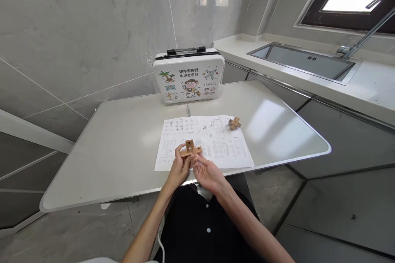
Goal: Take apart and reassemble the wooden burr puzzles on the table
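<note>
My left hand point(179, 169) is closed around notched wooden puzzle pieces point(189, 146) above the front of a printed sheet point(243, 160). One piece stands upright, crossing a bar that lies sideways; dark marks show on both. My right hand point(208, 176) comes in from the right, its fingers pinched together against the near side of the same pieces. How the pieces lock is hidden behind the fingers. Toward the sheet's far right corner sits an interlocked wooden burr puzzle point(235, 123), apart from both hands.
A white cartoon-printed suitcase point(200, 70), partly in clear plastic, stands at the back of the light folding table point(129, 131) against a tiled wall. To the right is a counter with a sink point(304, 61) and a faucet point(354, 49). The table's front edge lies just under my wrists.
</note>
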`<state>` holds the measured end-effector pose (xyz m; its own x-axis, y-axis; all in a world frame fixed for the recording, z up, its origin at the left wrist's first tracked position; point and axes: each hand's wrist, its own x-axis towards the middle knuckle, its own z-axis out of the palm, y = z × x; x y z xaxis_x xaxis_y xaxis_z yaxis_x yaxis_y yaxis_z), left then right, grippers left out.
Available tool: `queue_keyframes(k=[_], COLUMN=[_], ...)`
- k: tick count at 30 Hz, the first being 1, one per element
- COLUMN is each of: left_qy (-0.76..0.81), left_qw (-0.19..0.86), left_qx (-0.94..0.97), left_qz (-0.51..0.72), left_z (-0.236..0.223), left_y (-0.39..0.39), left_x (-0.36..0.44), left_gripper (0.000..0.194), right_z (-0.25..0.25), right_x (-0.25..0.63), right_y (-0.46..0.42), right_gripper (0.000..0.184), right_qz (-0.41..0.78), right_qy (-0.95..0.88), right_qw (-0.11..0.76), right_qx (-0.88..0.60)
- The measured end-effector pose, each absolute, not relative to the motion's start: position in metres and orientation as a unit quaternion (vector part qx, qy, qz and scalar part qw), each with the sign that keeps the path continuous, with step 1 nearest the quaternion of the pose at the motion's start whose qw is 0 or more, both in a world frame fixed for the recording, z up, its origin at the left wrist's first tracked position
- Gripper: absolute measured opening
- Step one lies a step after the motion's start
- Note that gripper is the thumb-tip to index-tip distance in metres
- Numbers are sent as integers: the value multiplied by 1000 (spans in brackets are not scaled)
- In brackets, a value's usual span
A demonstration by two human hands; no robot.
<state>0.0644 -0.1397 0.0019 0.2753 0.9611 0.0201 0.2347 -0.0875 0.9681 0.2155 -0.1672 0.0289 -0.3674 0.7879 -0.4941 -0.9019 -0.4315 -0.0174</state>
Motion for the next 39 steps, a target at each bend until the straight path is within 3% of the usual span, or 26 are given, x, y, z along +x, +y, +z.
queue_keyframes(k=[10, 15, 18, 23, 26, 31, 34, 39], left_qy=[437, 435, 424, 402, 399, 374, 373, 376], left_qw=[488, 486, 499, 549, 577, 595, 600, 602], left_qx=[652, 654, 650, 624, 604, 623, 623, 616], left_qz=[382, 382, 384, 384, 378, 344, 336, 342], left_z=[1, -2, -4, 1, 6, 11, 13, 15], left_y=[-143, -143, -142, -144, -146, -147, -147, -148], left_x=[63, 63, 64, 65, 65, 63, 64, 66], left_gripper=[87, 88, 91, 100, 94, 89, 89, 90], right_z=[29, 38, 44, 45, 43, 40, 38, 38], right_x=[210, 213, 218, 233, 245, 255, 253, 244], right_y=[-173, -176, -176, -172, -167, -161, -160, -163], right_gripper=[24, 29, 45, 97, 114, 101, 90, 91], right_qz=[823, 826, 817, 773, 761, 752, 732, 701], right_qy=[64, 14, -79, -246, -292, -353, -355, -339], right_qw=[510, 508, 509, 483, 450, 405, 425, 465], right_qx=[-242, -242, -258, -330, -364, -382, -398, -421])
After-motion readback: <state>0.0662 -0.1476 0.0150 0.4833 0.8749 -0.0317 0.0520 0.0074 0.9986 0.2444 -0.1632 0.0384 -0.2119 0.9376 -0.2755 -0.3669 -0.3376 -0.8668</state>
